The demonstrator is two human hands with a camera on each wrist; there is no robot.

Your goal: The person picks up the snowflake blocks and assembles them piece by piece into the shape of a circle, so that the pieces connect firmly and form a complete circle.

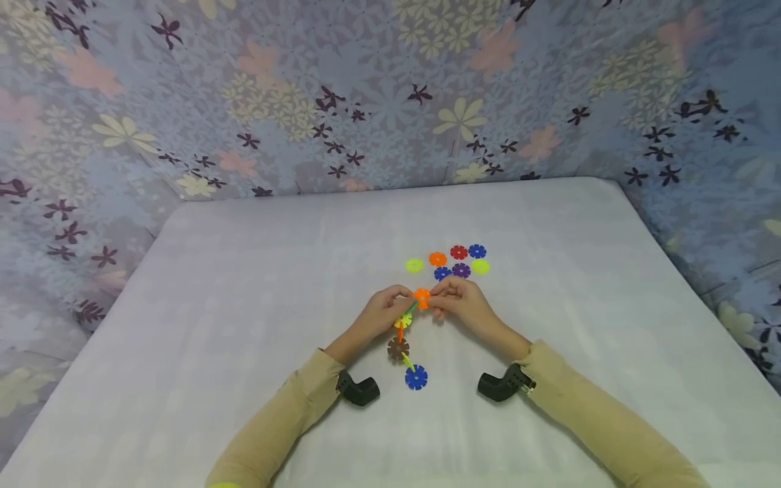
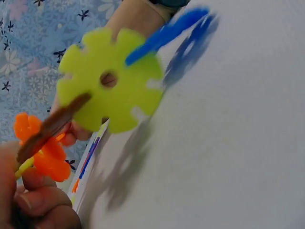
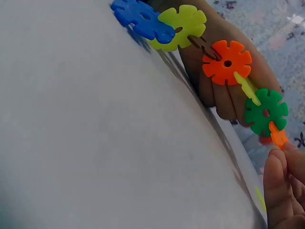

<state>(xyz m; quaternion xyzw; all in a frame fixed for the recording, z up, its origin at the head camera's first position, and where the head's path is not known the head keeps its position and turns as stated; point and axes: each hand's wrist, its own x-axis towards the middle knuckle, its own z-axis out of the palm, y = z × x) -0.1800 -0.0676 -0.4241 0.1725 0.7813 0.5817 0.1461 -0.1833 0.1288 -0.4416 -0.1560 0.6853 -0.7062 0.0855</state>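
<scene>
A chain of slotted plastic snowflake discs hangs between both hands, over the white table. Its low end is a blue disc, followed by a yellow-green disc, a brown disc, an orange disc, a yellow disc and a green disc. My left hand pinches the chain at the green disc, its thumb side hidden in the right wrist view. Thumb and fingertips of my right hand pinch the topmost orange disc, which is slotted edge-on against the green one.
Beyond the hands lie several loose discs, among them a red disc, a purple disc, an orange loose disc and a yellow-green loose disc. The white-covered table meets a flowered fabric backdrop at its far edge.
</scene>
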